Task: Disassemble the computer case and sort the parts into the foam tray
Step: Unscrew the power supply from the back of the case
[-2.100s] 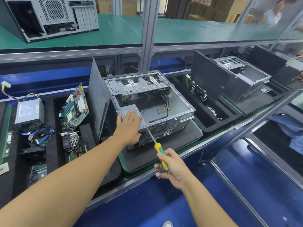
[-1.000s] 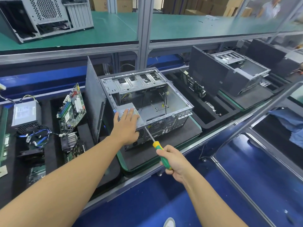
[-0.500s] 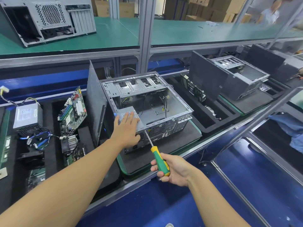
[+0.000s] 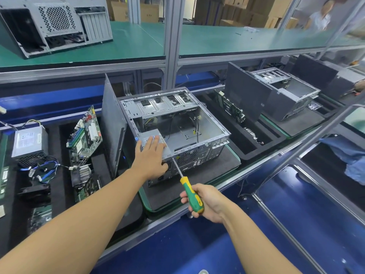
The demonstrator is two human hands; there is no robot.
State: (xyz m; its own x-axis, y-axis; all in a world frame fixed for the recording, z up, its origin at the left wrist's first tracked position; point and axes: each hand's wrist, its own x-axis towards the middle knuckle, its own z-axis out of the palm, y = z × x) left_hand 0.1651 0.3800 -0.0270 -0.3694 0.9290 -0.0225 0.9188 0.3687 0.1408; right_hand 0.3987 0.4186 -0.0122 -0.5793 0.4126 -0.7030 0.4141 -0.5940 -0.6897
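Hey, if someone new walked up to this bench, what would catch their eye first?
The open computer case at centre, where the left hand rests flat on the power supply inside it. In front, the right hand grips a green-and-yellow screwdriver with its tip at the case's rear panel. Left of it, a motherboard leans in the foam tray.

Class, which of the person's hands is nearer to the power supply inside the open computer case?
Left. The left hand lies flat on the power supply; the right hand grips the screwdriver in front of the case.
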